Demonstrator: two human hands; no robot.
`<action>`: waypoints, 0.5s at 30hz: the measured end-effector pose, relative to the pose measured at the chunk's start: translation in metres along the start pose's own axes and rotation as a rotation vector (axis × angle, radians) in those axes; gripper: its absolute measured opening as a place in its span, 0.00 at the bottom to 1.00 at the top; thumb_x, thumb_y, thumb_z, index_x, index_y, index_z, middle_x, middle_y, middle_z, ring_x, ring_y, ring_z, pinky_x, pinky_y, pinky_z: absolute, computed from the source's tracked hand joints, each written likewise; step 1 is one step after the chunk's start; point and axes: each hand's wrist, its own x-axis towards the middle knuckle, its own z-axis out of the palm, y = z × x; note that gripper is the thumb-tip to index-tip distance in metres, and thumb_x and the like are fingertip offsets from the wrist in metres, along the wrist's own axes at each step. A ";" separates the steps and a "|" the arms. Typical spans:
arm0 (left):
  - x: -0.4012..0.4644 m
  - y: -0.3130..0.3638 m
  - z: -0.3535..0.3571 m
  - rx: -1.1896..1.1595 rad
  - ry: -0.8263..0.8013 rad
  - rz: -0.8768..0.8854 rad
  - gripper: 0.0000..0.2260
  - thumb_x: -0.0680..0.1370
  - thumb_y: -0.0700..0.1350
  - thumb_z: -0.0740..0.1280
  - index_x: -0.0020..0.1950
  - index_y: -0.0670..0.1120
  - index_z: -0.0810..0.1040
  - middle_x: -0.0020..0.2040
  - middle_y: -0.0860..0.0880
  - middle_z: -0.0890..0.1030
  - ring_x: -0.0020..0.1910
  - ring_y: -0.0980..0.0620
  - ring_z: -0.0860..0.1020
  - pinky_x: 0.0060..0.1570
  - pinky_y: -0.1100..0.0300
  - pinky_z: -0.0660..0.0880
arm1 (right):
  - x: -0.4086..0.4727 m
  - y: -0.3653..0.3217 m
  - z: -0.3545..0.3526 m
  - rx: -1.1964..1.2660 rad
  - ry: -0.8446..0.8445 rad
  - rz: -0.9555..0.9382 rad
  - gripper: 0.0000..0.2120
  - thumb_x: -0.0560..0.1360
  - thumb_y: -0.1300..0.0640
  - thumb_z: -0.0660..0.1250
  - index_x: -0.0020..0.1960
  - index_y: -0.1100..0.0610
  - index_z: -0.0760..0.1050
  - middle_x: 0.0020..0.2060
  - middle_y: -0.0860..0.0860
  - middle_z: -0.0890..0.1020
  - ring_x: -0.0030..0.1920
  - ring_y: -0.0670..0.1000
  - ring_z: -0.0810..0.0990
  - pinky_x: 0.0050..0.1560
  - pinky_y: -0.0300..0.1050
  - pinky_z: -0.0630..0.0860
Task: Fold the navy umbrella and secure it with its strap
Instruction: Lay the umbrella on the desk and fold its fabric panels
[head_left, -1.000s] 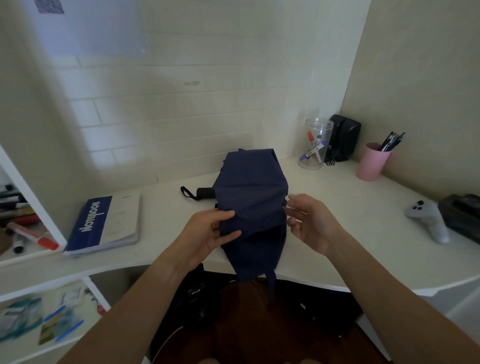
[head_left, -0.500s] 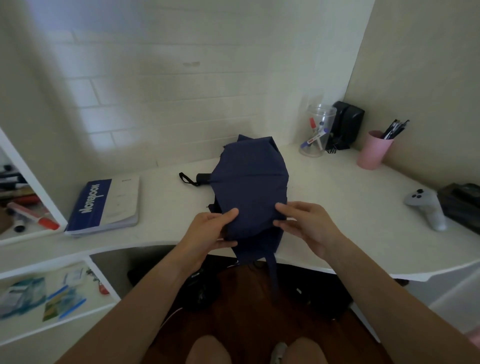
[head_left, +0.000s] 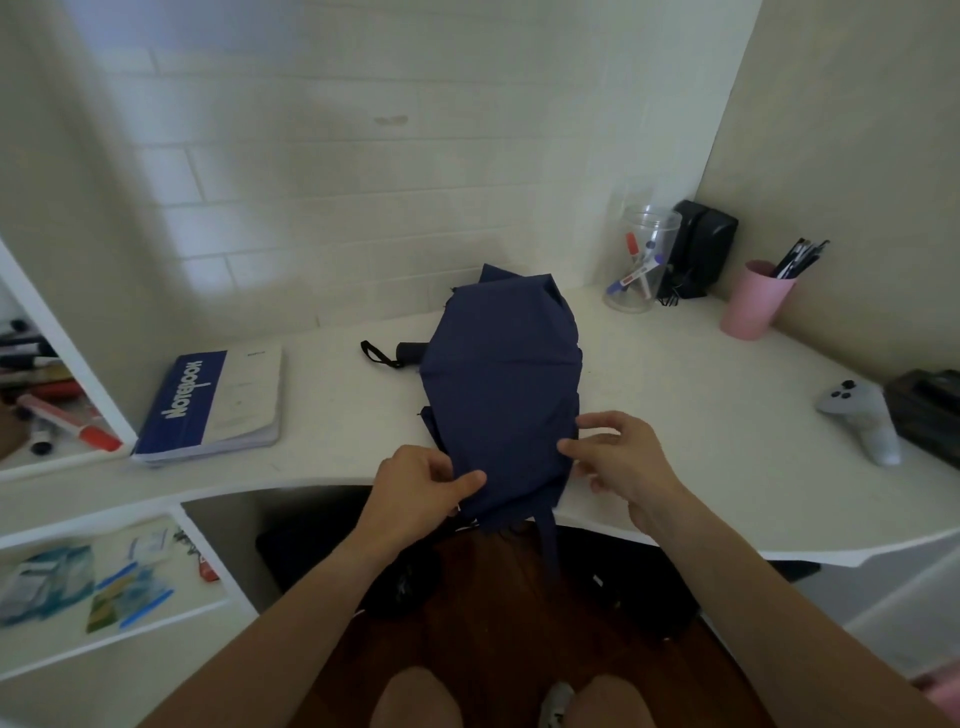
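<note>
We stand at a white desk (head_left: 675, 415) set into a corner of pale brick-pattern wall, with dark floor showing beneath its curved front edge. Well off to the left of our left hand (head_left: 415, 491) lies a blue-and-white notebook (head_left: 218, 400). Far beyond our right hand (head_left: 618, 460), in the corner, stand a clear jar (head_left: 641, 260) of markers and a pink cup (head_left: 756, 301) of pens; a pale game controller (head_left: 860, 415) lies off to its right.

The navy umbrella (head_left: 501, 384) lies between and ahead of both hands, its canopy spread loosely on the desk and overhanging the front edge, its strap (head_left: 549, 540) dangling below. Its black handle (head_left: 408, 352) pokes out beyond the left hand.

Our left hand pinches the canopy's near left edge, thumb on top. Our right hand's curled fingers pinch the near right edge.
</note>
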 end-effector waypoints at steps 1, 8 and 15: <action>0.000 -0.001 0.000 0.058 0.012 0.024 0.17 0.75 0.55 0.75 0.32 0.46 0.79 0.32 0.52 0.83 0.32 0.59 0.80 0.32 0.67 0.70 | 0.001 0.003 0.001 -0.165 0.035 -0.073 0.20 0.71 0.58 0.77 0.60 0.55 0.76 0.43 0.52 0.85 0.40 0.51 0.82 0.34 0.41 0.74; 0.008 -0.004 0.005 0.241 0.045 0.141 0.17 0.74 0.58 0.75 0.32 0.48 0.79 0.31 0.54 0.80 0.34 0.58 0.78 0.32 0.66 0.68 | 0.013 0.016 0.020 -0.925 -0.087 -0.902 0.25 0.82 0.43 0.52 0.77 0.46 0.65 0.78 0.49 0.66 0.78 0.53 0.62 0.76 0.51 0.62; 0.025 -0.008 0.000 0.335 0.283 0.435 0.14 0.78 0.61 0.67 0.52 0.51 0.74 0.49 0.52 0.74 0.45 0.54 0.73 0.43 0.61 0.70 | 0.026 0.045 0.014 -1.118 -0.397 -0.724 0.42 0.73 0.28 0.30 0.82 0.47 0.44 0.82 0.47 0.44 0.81 0.50 0.38 0.81 0.52 0.44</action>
